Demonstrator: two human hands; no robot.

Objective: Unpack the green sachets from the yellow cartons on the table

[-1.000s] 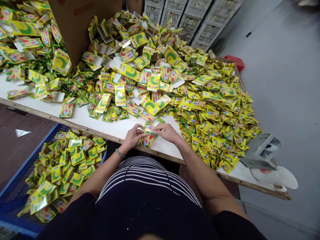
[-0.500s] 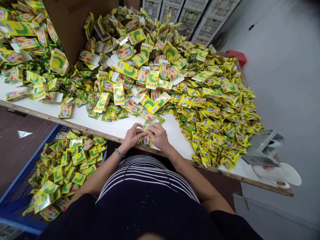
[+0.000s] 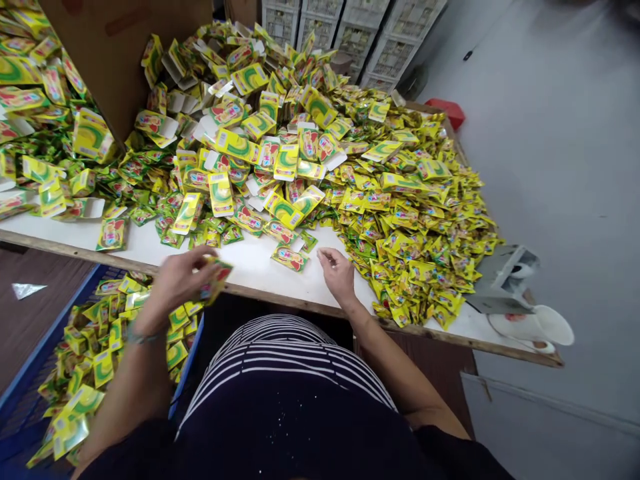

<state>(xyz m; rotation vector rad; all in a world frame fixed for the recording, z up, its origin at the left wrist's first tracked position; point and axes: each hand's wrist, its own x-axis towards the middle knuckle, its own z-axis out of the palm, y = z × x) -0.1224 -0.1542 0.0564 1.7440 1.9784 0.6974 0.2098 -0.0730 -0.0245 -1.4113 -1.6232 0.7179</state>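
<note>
My left hand is closed on a small yellow and green printed box, over the table's front edge and beside the blue crate. Motion blurs both a little. My right hand is just above the white tabletop, its fingers curled together with nothing visible in them. Left of its fingertips, a similar box lies on the table with a white flap showing. Close to the right hand, a large heap of small yellow sachets begins. Behind both hands is a pile of boxes, many with flaps open.
Below the table on the left, a blue crate holds many filled-looking boxes. A brown cardboard sheet stands among the piles. A grey metal device and a white cup-like container are at the right end. White crates are stacked behind.
My hands have come apart from the table's middle. The left one has moved left toward the crate with a box, the right one to the right. The view has shifted slightly.
</note>
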